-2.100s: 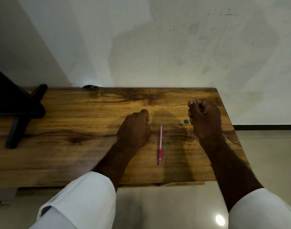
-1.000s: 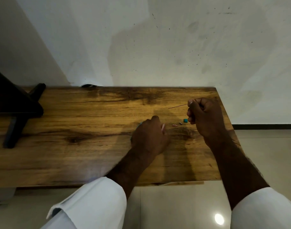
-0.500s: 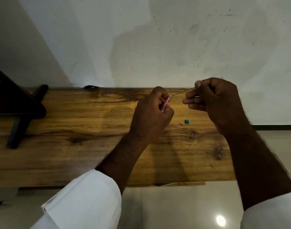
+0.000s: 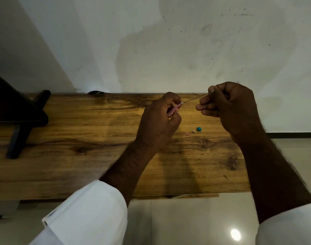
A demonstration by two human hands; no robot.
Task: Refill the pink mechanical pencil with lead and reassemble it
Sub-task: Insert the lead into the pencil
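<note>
My left hand grips the pink mechanical pencil above the wooden table, its open rear end pointing up and to the right. Most of the barrel is hidden inside my fist. My right hand pinches a thin dark lead between thumb and forefinger. The lead slants down to the left, and its free tip meets the pencil's rear opening. On the table below lie a small teal piece, a tiny dark piece and a small pink piece.
A dark wooden stand sits on the table's left end. The white wall rises right behind the table. Thin leads lie near the back edge. Tiled floor shows below the front edge.
My left hand reached over, picked the pink pencil off the table and raised it. My right hand lifted the lead and brought its tip to the pencil's rear end.
</note>
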